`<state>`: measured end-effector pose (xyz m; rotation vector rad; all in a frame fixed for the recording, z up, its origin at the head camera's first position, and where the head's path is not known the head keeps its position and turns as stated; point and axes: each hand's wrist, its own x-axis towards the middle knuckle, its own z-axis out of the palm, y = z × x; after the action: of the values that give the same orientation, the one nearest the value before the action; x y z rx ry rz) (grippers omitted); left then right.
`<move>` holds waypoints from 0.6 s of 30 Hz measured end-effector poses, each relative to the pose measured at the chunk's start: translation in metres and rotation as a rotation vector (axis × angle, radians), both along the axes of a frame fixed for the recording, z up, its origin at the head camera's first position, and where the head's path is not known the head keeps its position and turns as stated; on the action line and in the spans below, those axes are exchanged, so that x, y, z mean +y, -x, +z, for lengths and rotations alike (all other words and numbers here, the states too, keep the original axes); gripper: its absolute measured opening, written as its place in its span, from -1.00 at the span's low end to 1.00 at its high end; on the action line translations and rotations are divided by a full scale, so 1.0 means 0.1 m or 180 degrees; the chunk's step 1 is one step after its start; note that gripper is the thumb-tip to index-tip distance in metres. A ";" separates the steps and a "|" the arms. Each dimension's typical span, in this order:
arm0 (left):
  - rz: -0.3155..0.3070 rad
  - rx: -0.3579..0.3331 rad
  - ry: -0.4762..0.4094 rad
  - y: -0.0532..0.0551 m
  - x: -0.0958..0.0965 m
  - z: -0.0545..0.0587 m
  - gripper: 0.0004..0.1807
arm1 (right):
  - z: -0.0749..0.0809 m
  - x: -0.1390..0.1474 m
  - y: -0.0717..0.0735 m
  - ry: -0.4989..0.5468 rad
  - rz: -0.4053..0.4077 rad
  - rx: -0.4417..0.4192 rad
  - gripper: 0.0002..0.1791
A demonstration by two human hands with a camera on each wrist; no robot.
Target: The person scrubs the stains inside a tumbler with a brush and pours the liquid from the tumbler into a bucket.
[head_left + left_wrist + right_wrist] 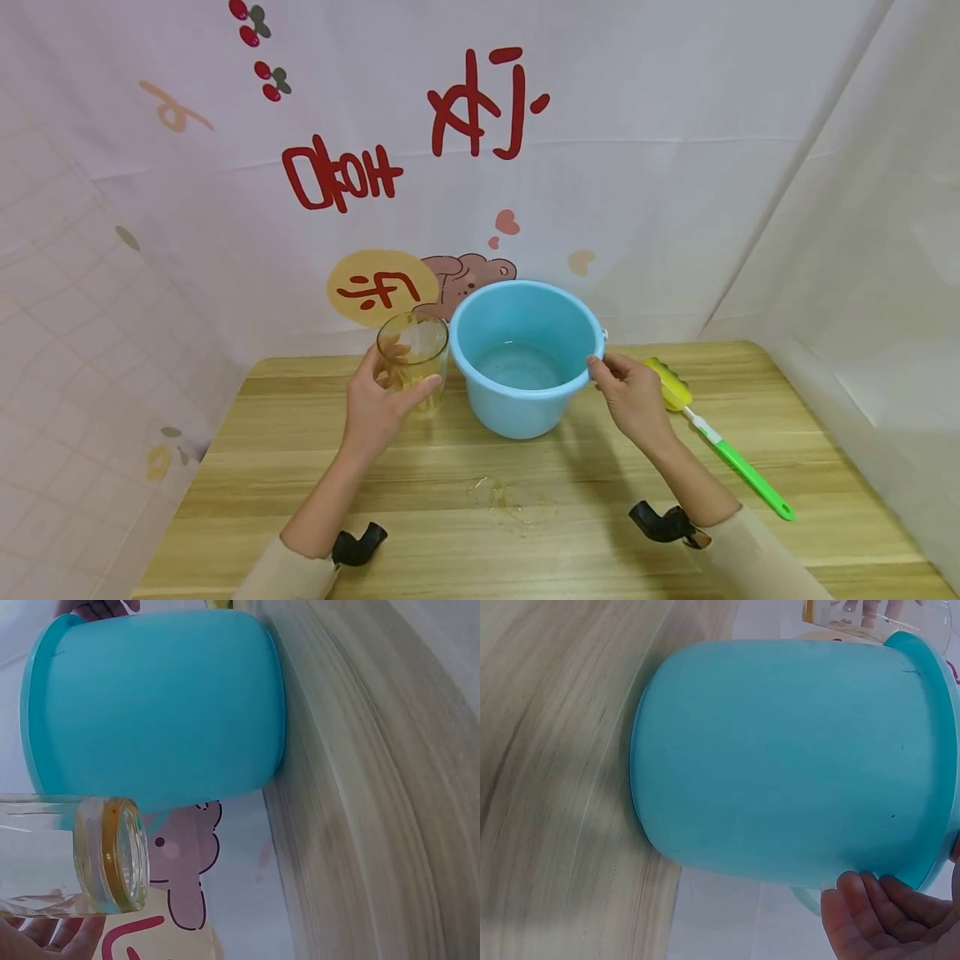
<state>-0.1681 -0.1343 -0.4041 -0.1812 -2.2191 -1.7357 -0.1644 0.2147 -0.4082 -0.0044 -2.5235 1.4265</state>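
My left hand point(375, 415) grips a clear amber-tinted drinking glass point(431, 360), fingers round its far side and thumb across the near side. The glass is upright just left of the light blue bucket point(517, 414). In the left wrist view, the thick base of the glass point(112, 855) is raised above the tabletop. Shallow clear liquid point(521, 367) covers the bucket's bottom. The bucket stands upright on the table, and my right hand point(636, 398) pinches its right rim, thumb on top and fingers curled beneath, as the right wrist view shows.
A sponge brush with a yellow head and green handle point(750, 477) lies at the right of the wooden table point(420, 533). Wet spots point(510, 502) glisten in front of the bucket. A printed white cloth point(645, 200) hangs behind, close to the bucket.
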 end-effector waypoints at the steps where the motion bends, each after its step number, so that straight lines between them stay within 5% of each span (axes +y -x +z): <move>1: 0.0008 -0.0002 0.0011 0.01 0.00 0.00 -0.14 | 0.00 0.00 0.00 0.0009 0.0001 0.0001 -0.52; 18: 0.0081 -0.0064 -0.0034 0.17 0.06 0.09 -0.27 | -0.01 0.01 0.01 -0.0021 0.0020 0.0047 -0.54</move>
<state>-0.1851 -0.1285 -0.3947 -0.1329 -2.2162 -1.7429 -0.1654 0.2156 -0.4096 0.0152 -2.5185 1.4153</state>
